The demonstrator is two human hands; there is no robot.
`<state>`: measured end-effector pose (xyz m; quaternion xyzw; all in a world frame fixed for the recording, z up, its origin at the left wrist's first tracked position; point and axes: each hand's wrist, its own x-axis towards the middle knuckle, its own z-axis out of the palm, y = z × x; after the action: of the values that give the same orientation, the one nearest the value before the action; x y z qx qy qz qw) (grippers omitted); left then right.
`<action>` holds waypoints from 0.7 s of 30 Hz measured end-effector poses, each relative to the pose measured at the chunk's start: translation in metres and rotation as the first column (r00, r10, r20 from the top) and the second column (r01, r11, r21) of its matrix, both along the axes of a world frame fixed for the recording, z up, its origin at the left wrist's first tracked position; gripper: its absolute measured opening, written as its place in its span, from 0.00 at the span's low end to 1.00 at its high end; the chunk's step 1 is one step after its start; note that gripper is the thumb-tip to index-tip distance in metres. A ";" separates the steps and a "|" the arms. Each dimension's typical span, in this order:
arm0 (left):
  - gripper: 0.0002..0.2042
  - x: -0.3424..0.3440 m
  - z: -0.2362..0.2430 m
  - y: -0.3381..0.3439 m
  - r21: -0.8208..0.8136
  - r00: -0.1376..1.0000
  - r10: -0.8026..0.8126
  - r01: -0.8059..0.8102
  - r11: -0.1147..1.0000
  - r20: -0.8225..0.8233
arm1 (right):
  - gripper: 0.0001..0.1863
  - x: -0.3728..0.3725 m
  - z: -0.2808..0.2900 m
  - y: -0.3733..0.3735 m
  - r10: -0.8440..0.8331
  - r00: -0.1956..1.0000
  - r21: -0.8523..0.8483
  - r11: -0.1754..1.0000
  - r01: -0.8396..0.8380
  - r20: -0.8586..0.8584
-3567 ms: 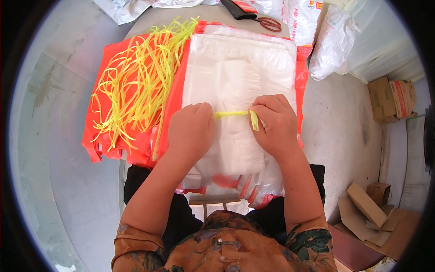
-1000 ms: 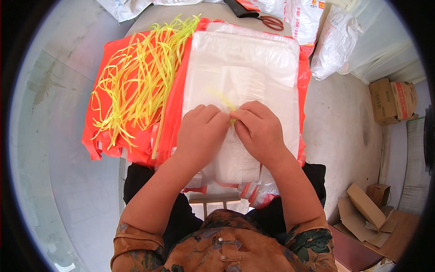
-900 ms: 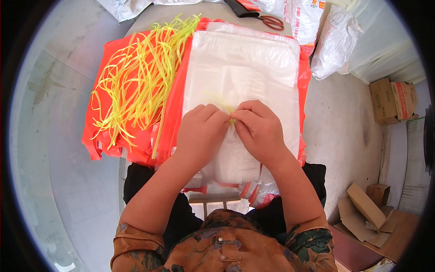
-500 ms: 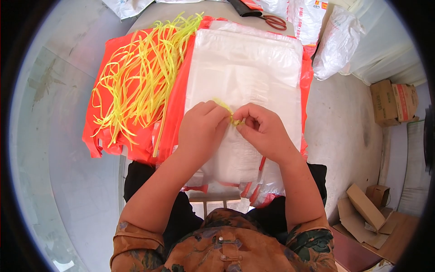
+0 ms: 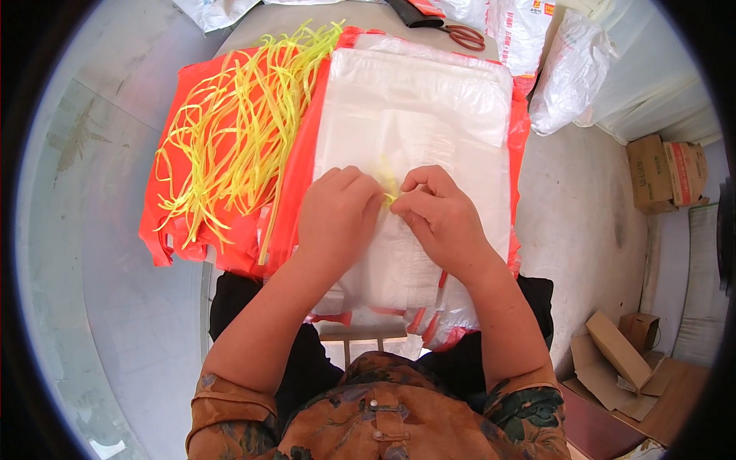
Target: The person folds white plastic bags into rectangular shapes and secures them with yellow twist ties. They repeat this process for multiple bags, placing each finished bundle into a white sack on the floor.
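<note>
A short length of yellow strip shows between my hands, above a stack of whitish clear plastic bags. My left hand pinches it, its fingertips partly hidden behind the back of the hand. From the other side, my right hand has thumb and fingertips drawn together at the strip's lower end. Left of the stack, a loose heap of long yellow strips lies across red plastic bags. More red plastic peeks out from under the clear stack.
Scissors with reddish handles lie at the far edge of the work surface. White sacks stand at the far right. Cardboard boxes sit by the right wall, and opened cardboard lies at the lower right.
My fingers have shifted slightly around the yellow strip. The right fingertips have moved a little left and up, closer to the left hand. The bags and strip heap stay put.
</note>
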<state>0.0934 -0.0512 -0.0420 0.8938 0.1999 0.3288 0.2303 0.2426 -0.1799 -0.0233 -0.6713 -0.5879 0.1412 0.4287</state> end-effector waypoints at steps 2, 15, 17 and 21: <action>0.06 -0.001 -0.002 0.007 0.031 0.999 0.038 -0.037 0.999 -0.032 | 0.06 0.001 0.002 -0.002 0.020 0.993 -0.049 0.999 -0.015 0.114; 0.08 -0.017 0.011 0.007 -0.266 0.987 0.154 -0.159 0.951 -0.039 | 0.28 0.025 0.016 -0.022 -0.264 0.952 -0.175 0.941 0.289 0.154; 0.08 -0.023 0.013 -0.001 -0.377 0.991 0.035 -0.083 0.922 -0.132 | 0.32 0.030 0.018 -0.024 -0.257 0.966 -0.357 0.900 0.250 0.029; 0.08 -0.021 0.018 -0.012 -0.439 0.987 -0.049 -0.023 0.898 -0.152 | 0.38 0.029 0.016 -0.025 -0.192 0.978 -0.394 0.907 0.145 -0.081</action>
<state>0.0720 -0.0633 -0.0245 0.8434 0.2807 0.2013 0.4115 0.2715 -0.2052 -0.0072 -0.7813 -0.4620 0.2563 0.3325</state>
